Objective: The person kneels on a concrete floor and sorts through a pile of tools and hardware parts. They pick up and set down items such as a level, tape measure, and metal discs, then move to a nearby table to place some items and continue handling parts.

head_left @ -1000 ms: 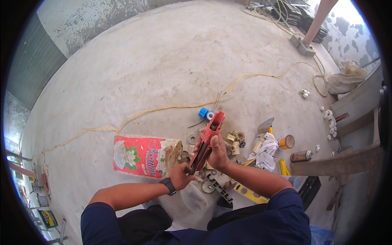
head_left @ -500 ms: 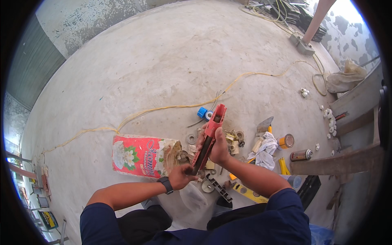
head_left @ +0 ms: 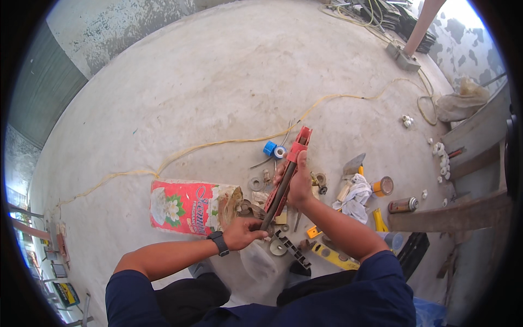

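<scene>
Bright, diffuse light washes the pale floor (head_left: 218, 98), with only soft, faint shadows among the scattered hardware (head_left: 255, 184). The far right wall (head_left: 473, 49) flares nearly white; the left margin glares bluish-white. The red tool (head_left: 295, 152) is fairly sharp. Straight edges bow toward a black circular rim, where detail softens.

Head view, single: wide fisheye, worn on the person's head, left of a side-by-side pair. Aim: steeply down and forward, upright. Near range: left grip (head_left: 245, 233) and right grip (head_left: 299, 182), below mid-frame. Far range: floor (head_left: 207, 98), running to a wall (head_left: 120, 32) bent along the rim.
</scene>
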`<state>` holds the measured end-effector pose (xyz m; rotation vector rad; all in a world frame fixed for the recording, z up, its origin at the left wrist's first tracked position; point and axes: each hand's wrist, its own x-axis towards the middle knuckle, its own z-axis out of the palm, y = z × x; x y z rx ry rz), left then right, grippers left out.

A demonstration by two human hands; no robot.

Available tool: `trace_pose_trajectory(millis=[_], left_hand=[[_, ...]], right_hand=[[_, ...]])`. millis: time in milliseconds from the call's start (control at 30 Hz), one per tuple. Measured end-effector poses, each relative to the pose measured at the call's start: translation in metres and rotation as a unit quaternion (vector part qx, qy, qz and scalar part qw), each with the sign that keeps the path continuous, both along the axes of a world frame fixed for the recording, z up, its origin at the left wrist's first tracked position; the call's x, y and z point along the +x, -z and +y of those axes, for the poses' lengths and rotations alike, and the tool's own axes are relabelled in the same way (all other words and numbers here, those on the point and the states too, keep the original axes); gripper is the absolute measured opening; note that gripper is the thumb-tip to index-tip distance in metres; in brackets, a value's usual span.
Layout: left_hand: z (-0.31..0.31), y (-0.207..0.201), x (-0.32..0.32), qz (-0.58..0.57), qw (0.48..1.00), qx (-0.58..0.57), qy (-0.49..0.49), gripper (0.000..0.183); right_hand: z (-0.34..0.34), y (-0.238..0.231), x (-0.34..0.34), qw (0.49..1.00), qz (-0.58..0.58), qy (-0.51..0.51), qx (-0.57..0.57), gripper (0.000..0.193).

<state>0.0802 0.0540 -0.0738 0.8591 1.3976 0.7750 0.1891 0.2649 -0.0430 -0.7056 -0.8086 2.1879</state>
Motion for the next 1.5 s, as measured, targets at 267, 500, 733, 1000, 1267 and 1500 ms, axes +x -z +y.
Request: trace_pose_trajectory(millis=[267, 500, 733, 1000, 1267, 1500], left_hand=[[0.005, -0.007, 0.001, 0.068, 0.998, 0.001, -0.016, 0.033], [0.020, -0.005, -0.008, 0.109, 0.993, 0.021, -0.027, 0.041], [0.008, -0.007, 0.006, 0.055, 0.991, 0.046, -0.114, 0.040], [0.017, -0.026, 0.012, -0.095, 0.982, 0.063, -0.149, 0.043], [0.029, -0.041, 0.009, -0.310, 0.940, 0.003, -0.145, 0.048], [0.028, -0.045, -0.004, -0.166, 0.982, 0.011, -0.086, 0.047]], right_hand=[[0.004, -0.001, -0.007, 0.989, -0.122, 0.067, 0.045, 0.055], [0.025, 0.010, -0.008, 0.989, -0.129, 0.074, -0.027, 0.050], [0.019, 0.001, -0.011, 0.986, -0.102, 0.090, -0.092, 0.057], [0.033, -0.019, -0.019, 0.991, 0.035, -0.010, -0.129, 0.062], [0.031, -0.029, -0.019, 0.976, 0.149, -0.086, -0.136, 0.064], [0.047, -0.022, -0.020, 0.990, 0.065, -0.022, -0.122, 0.065]])
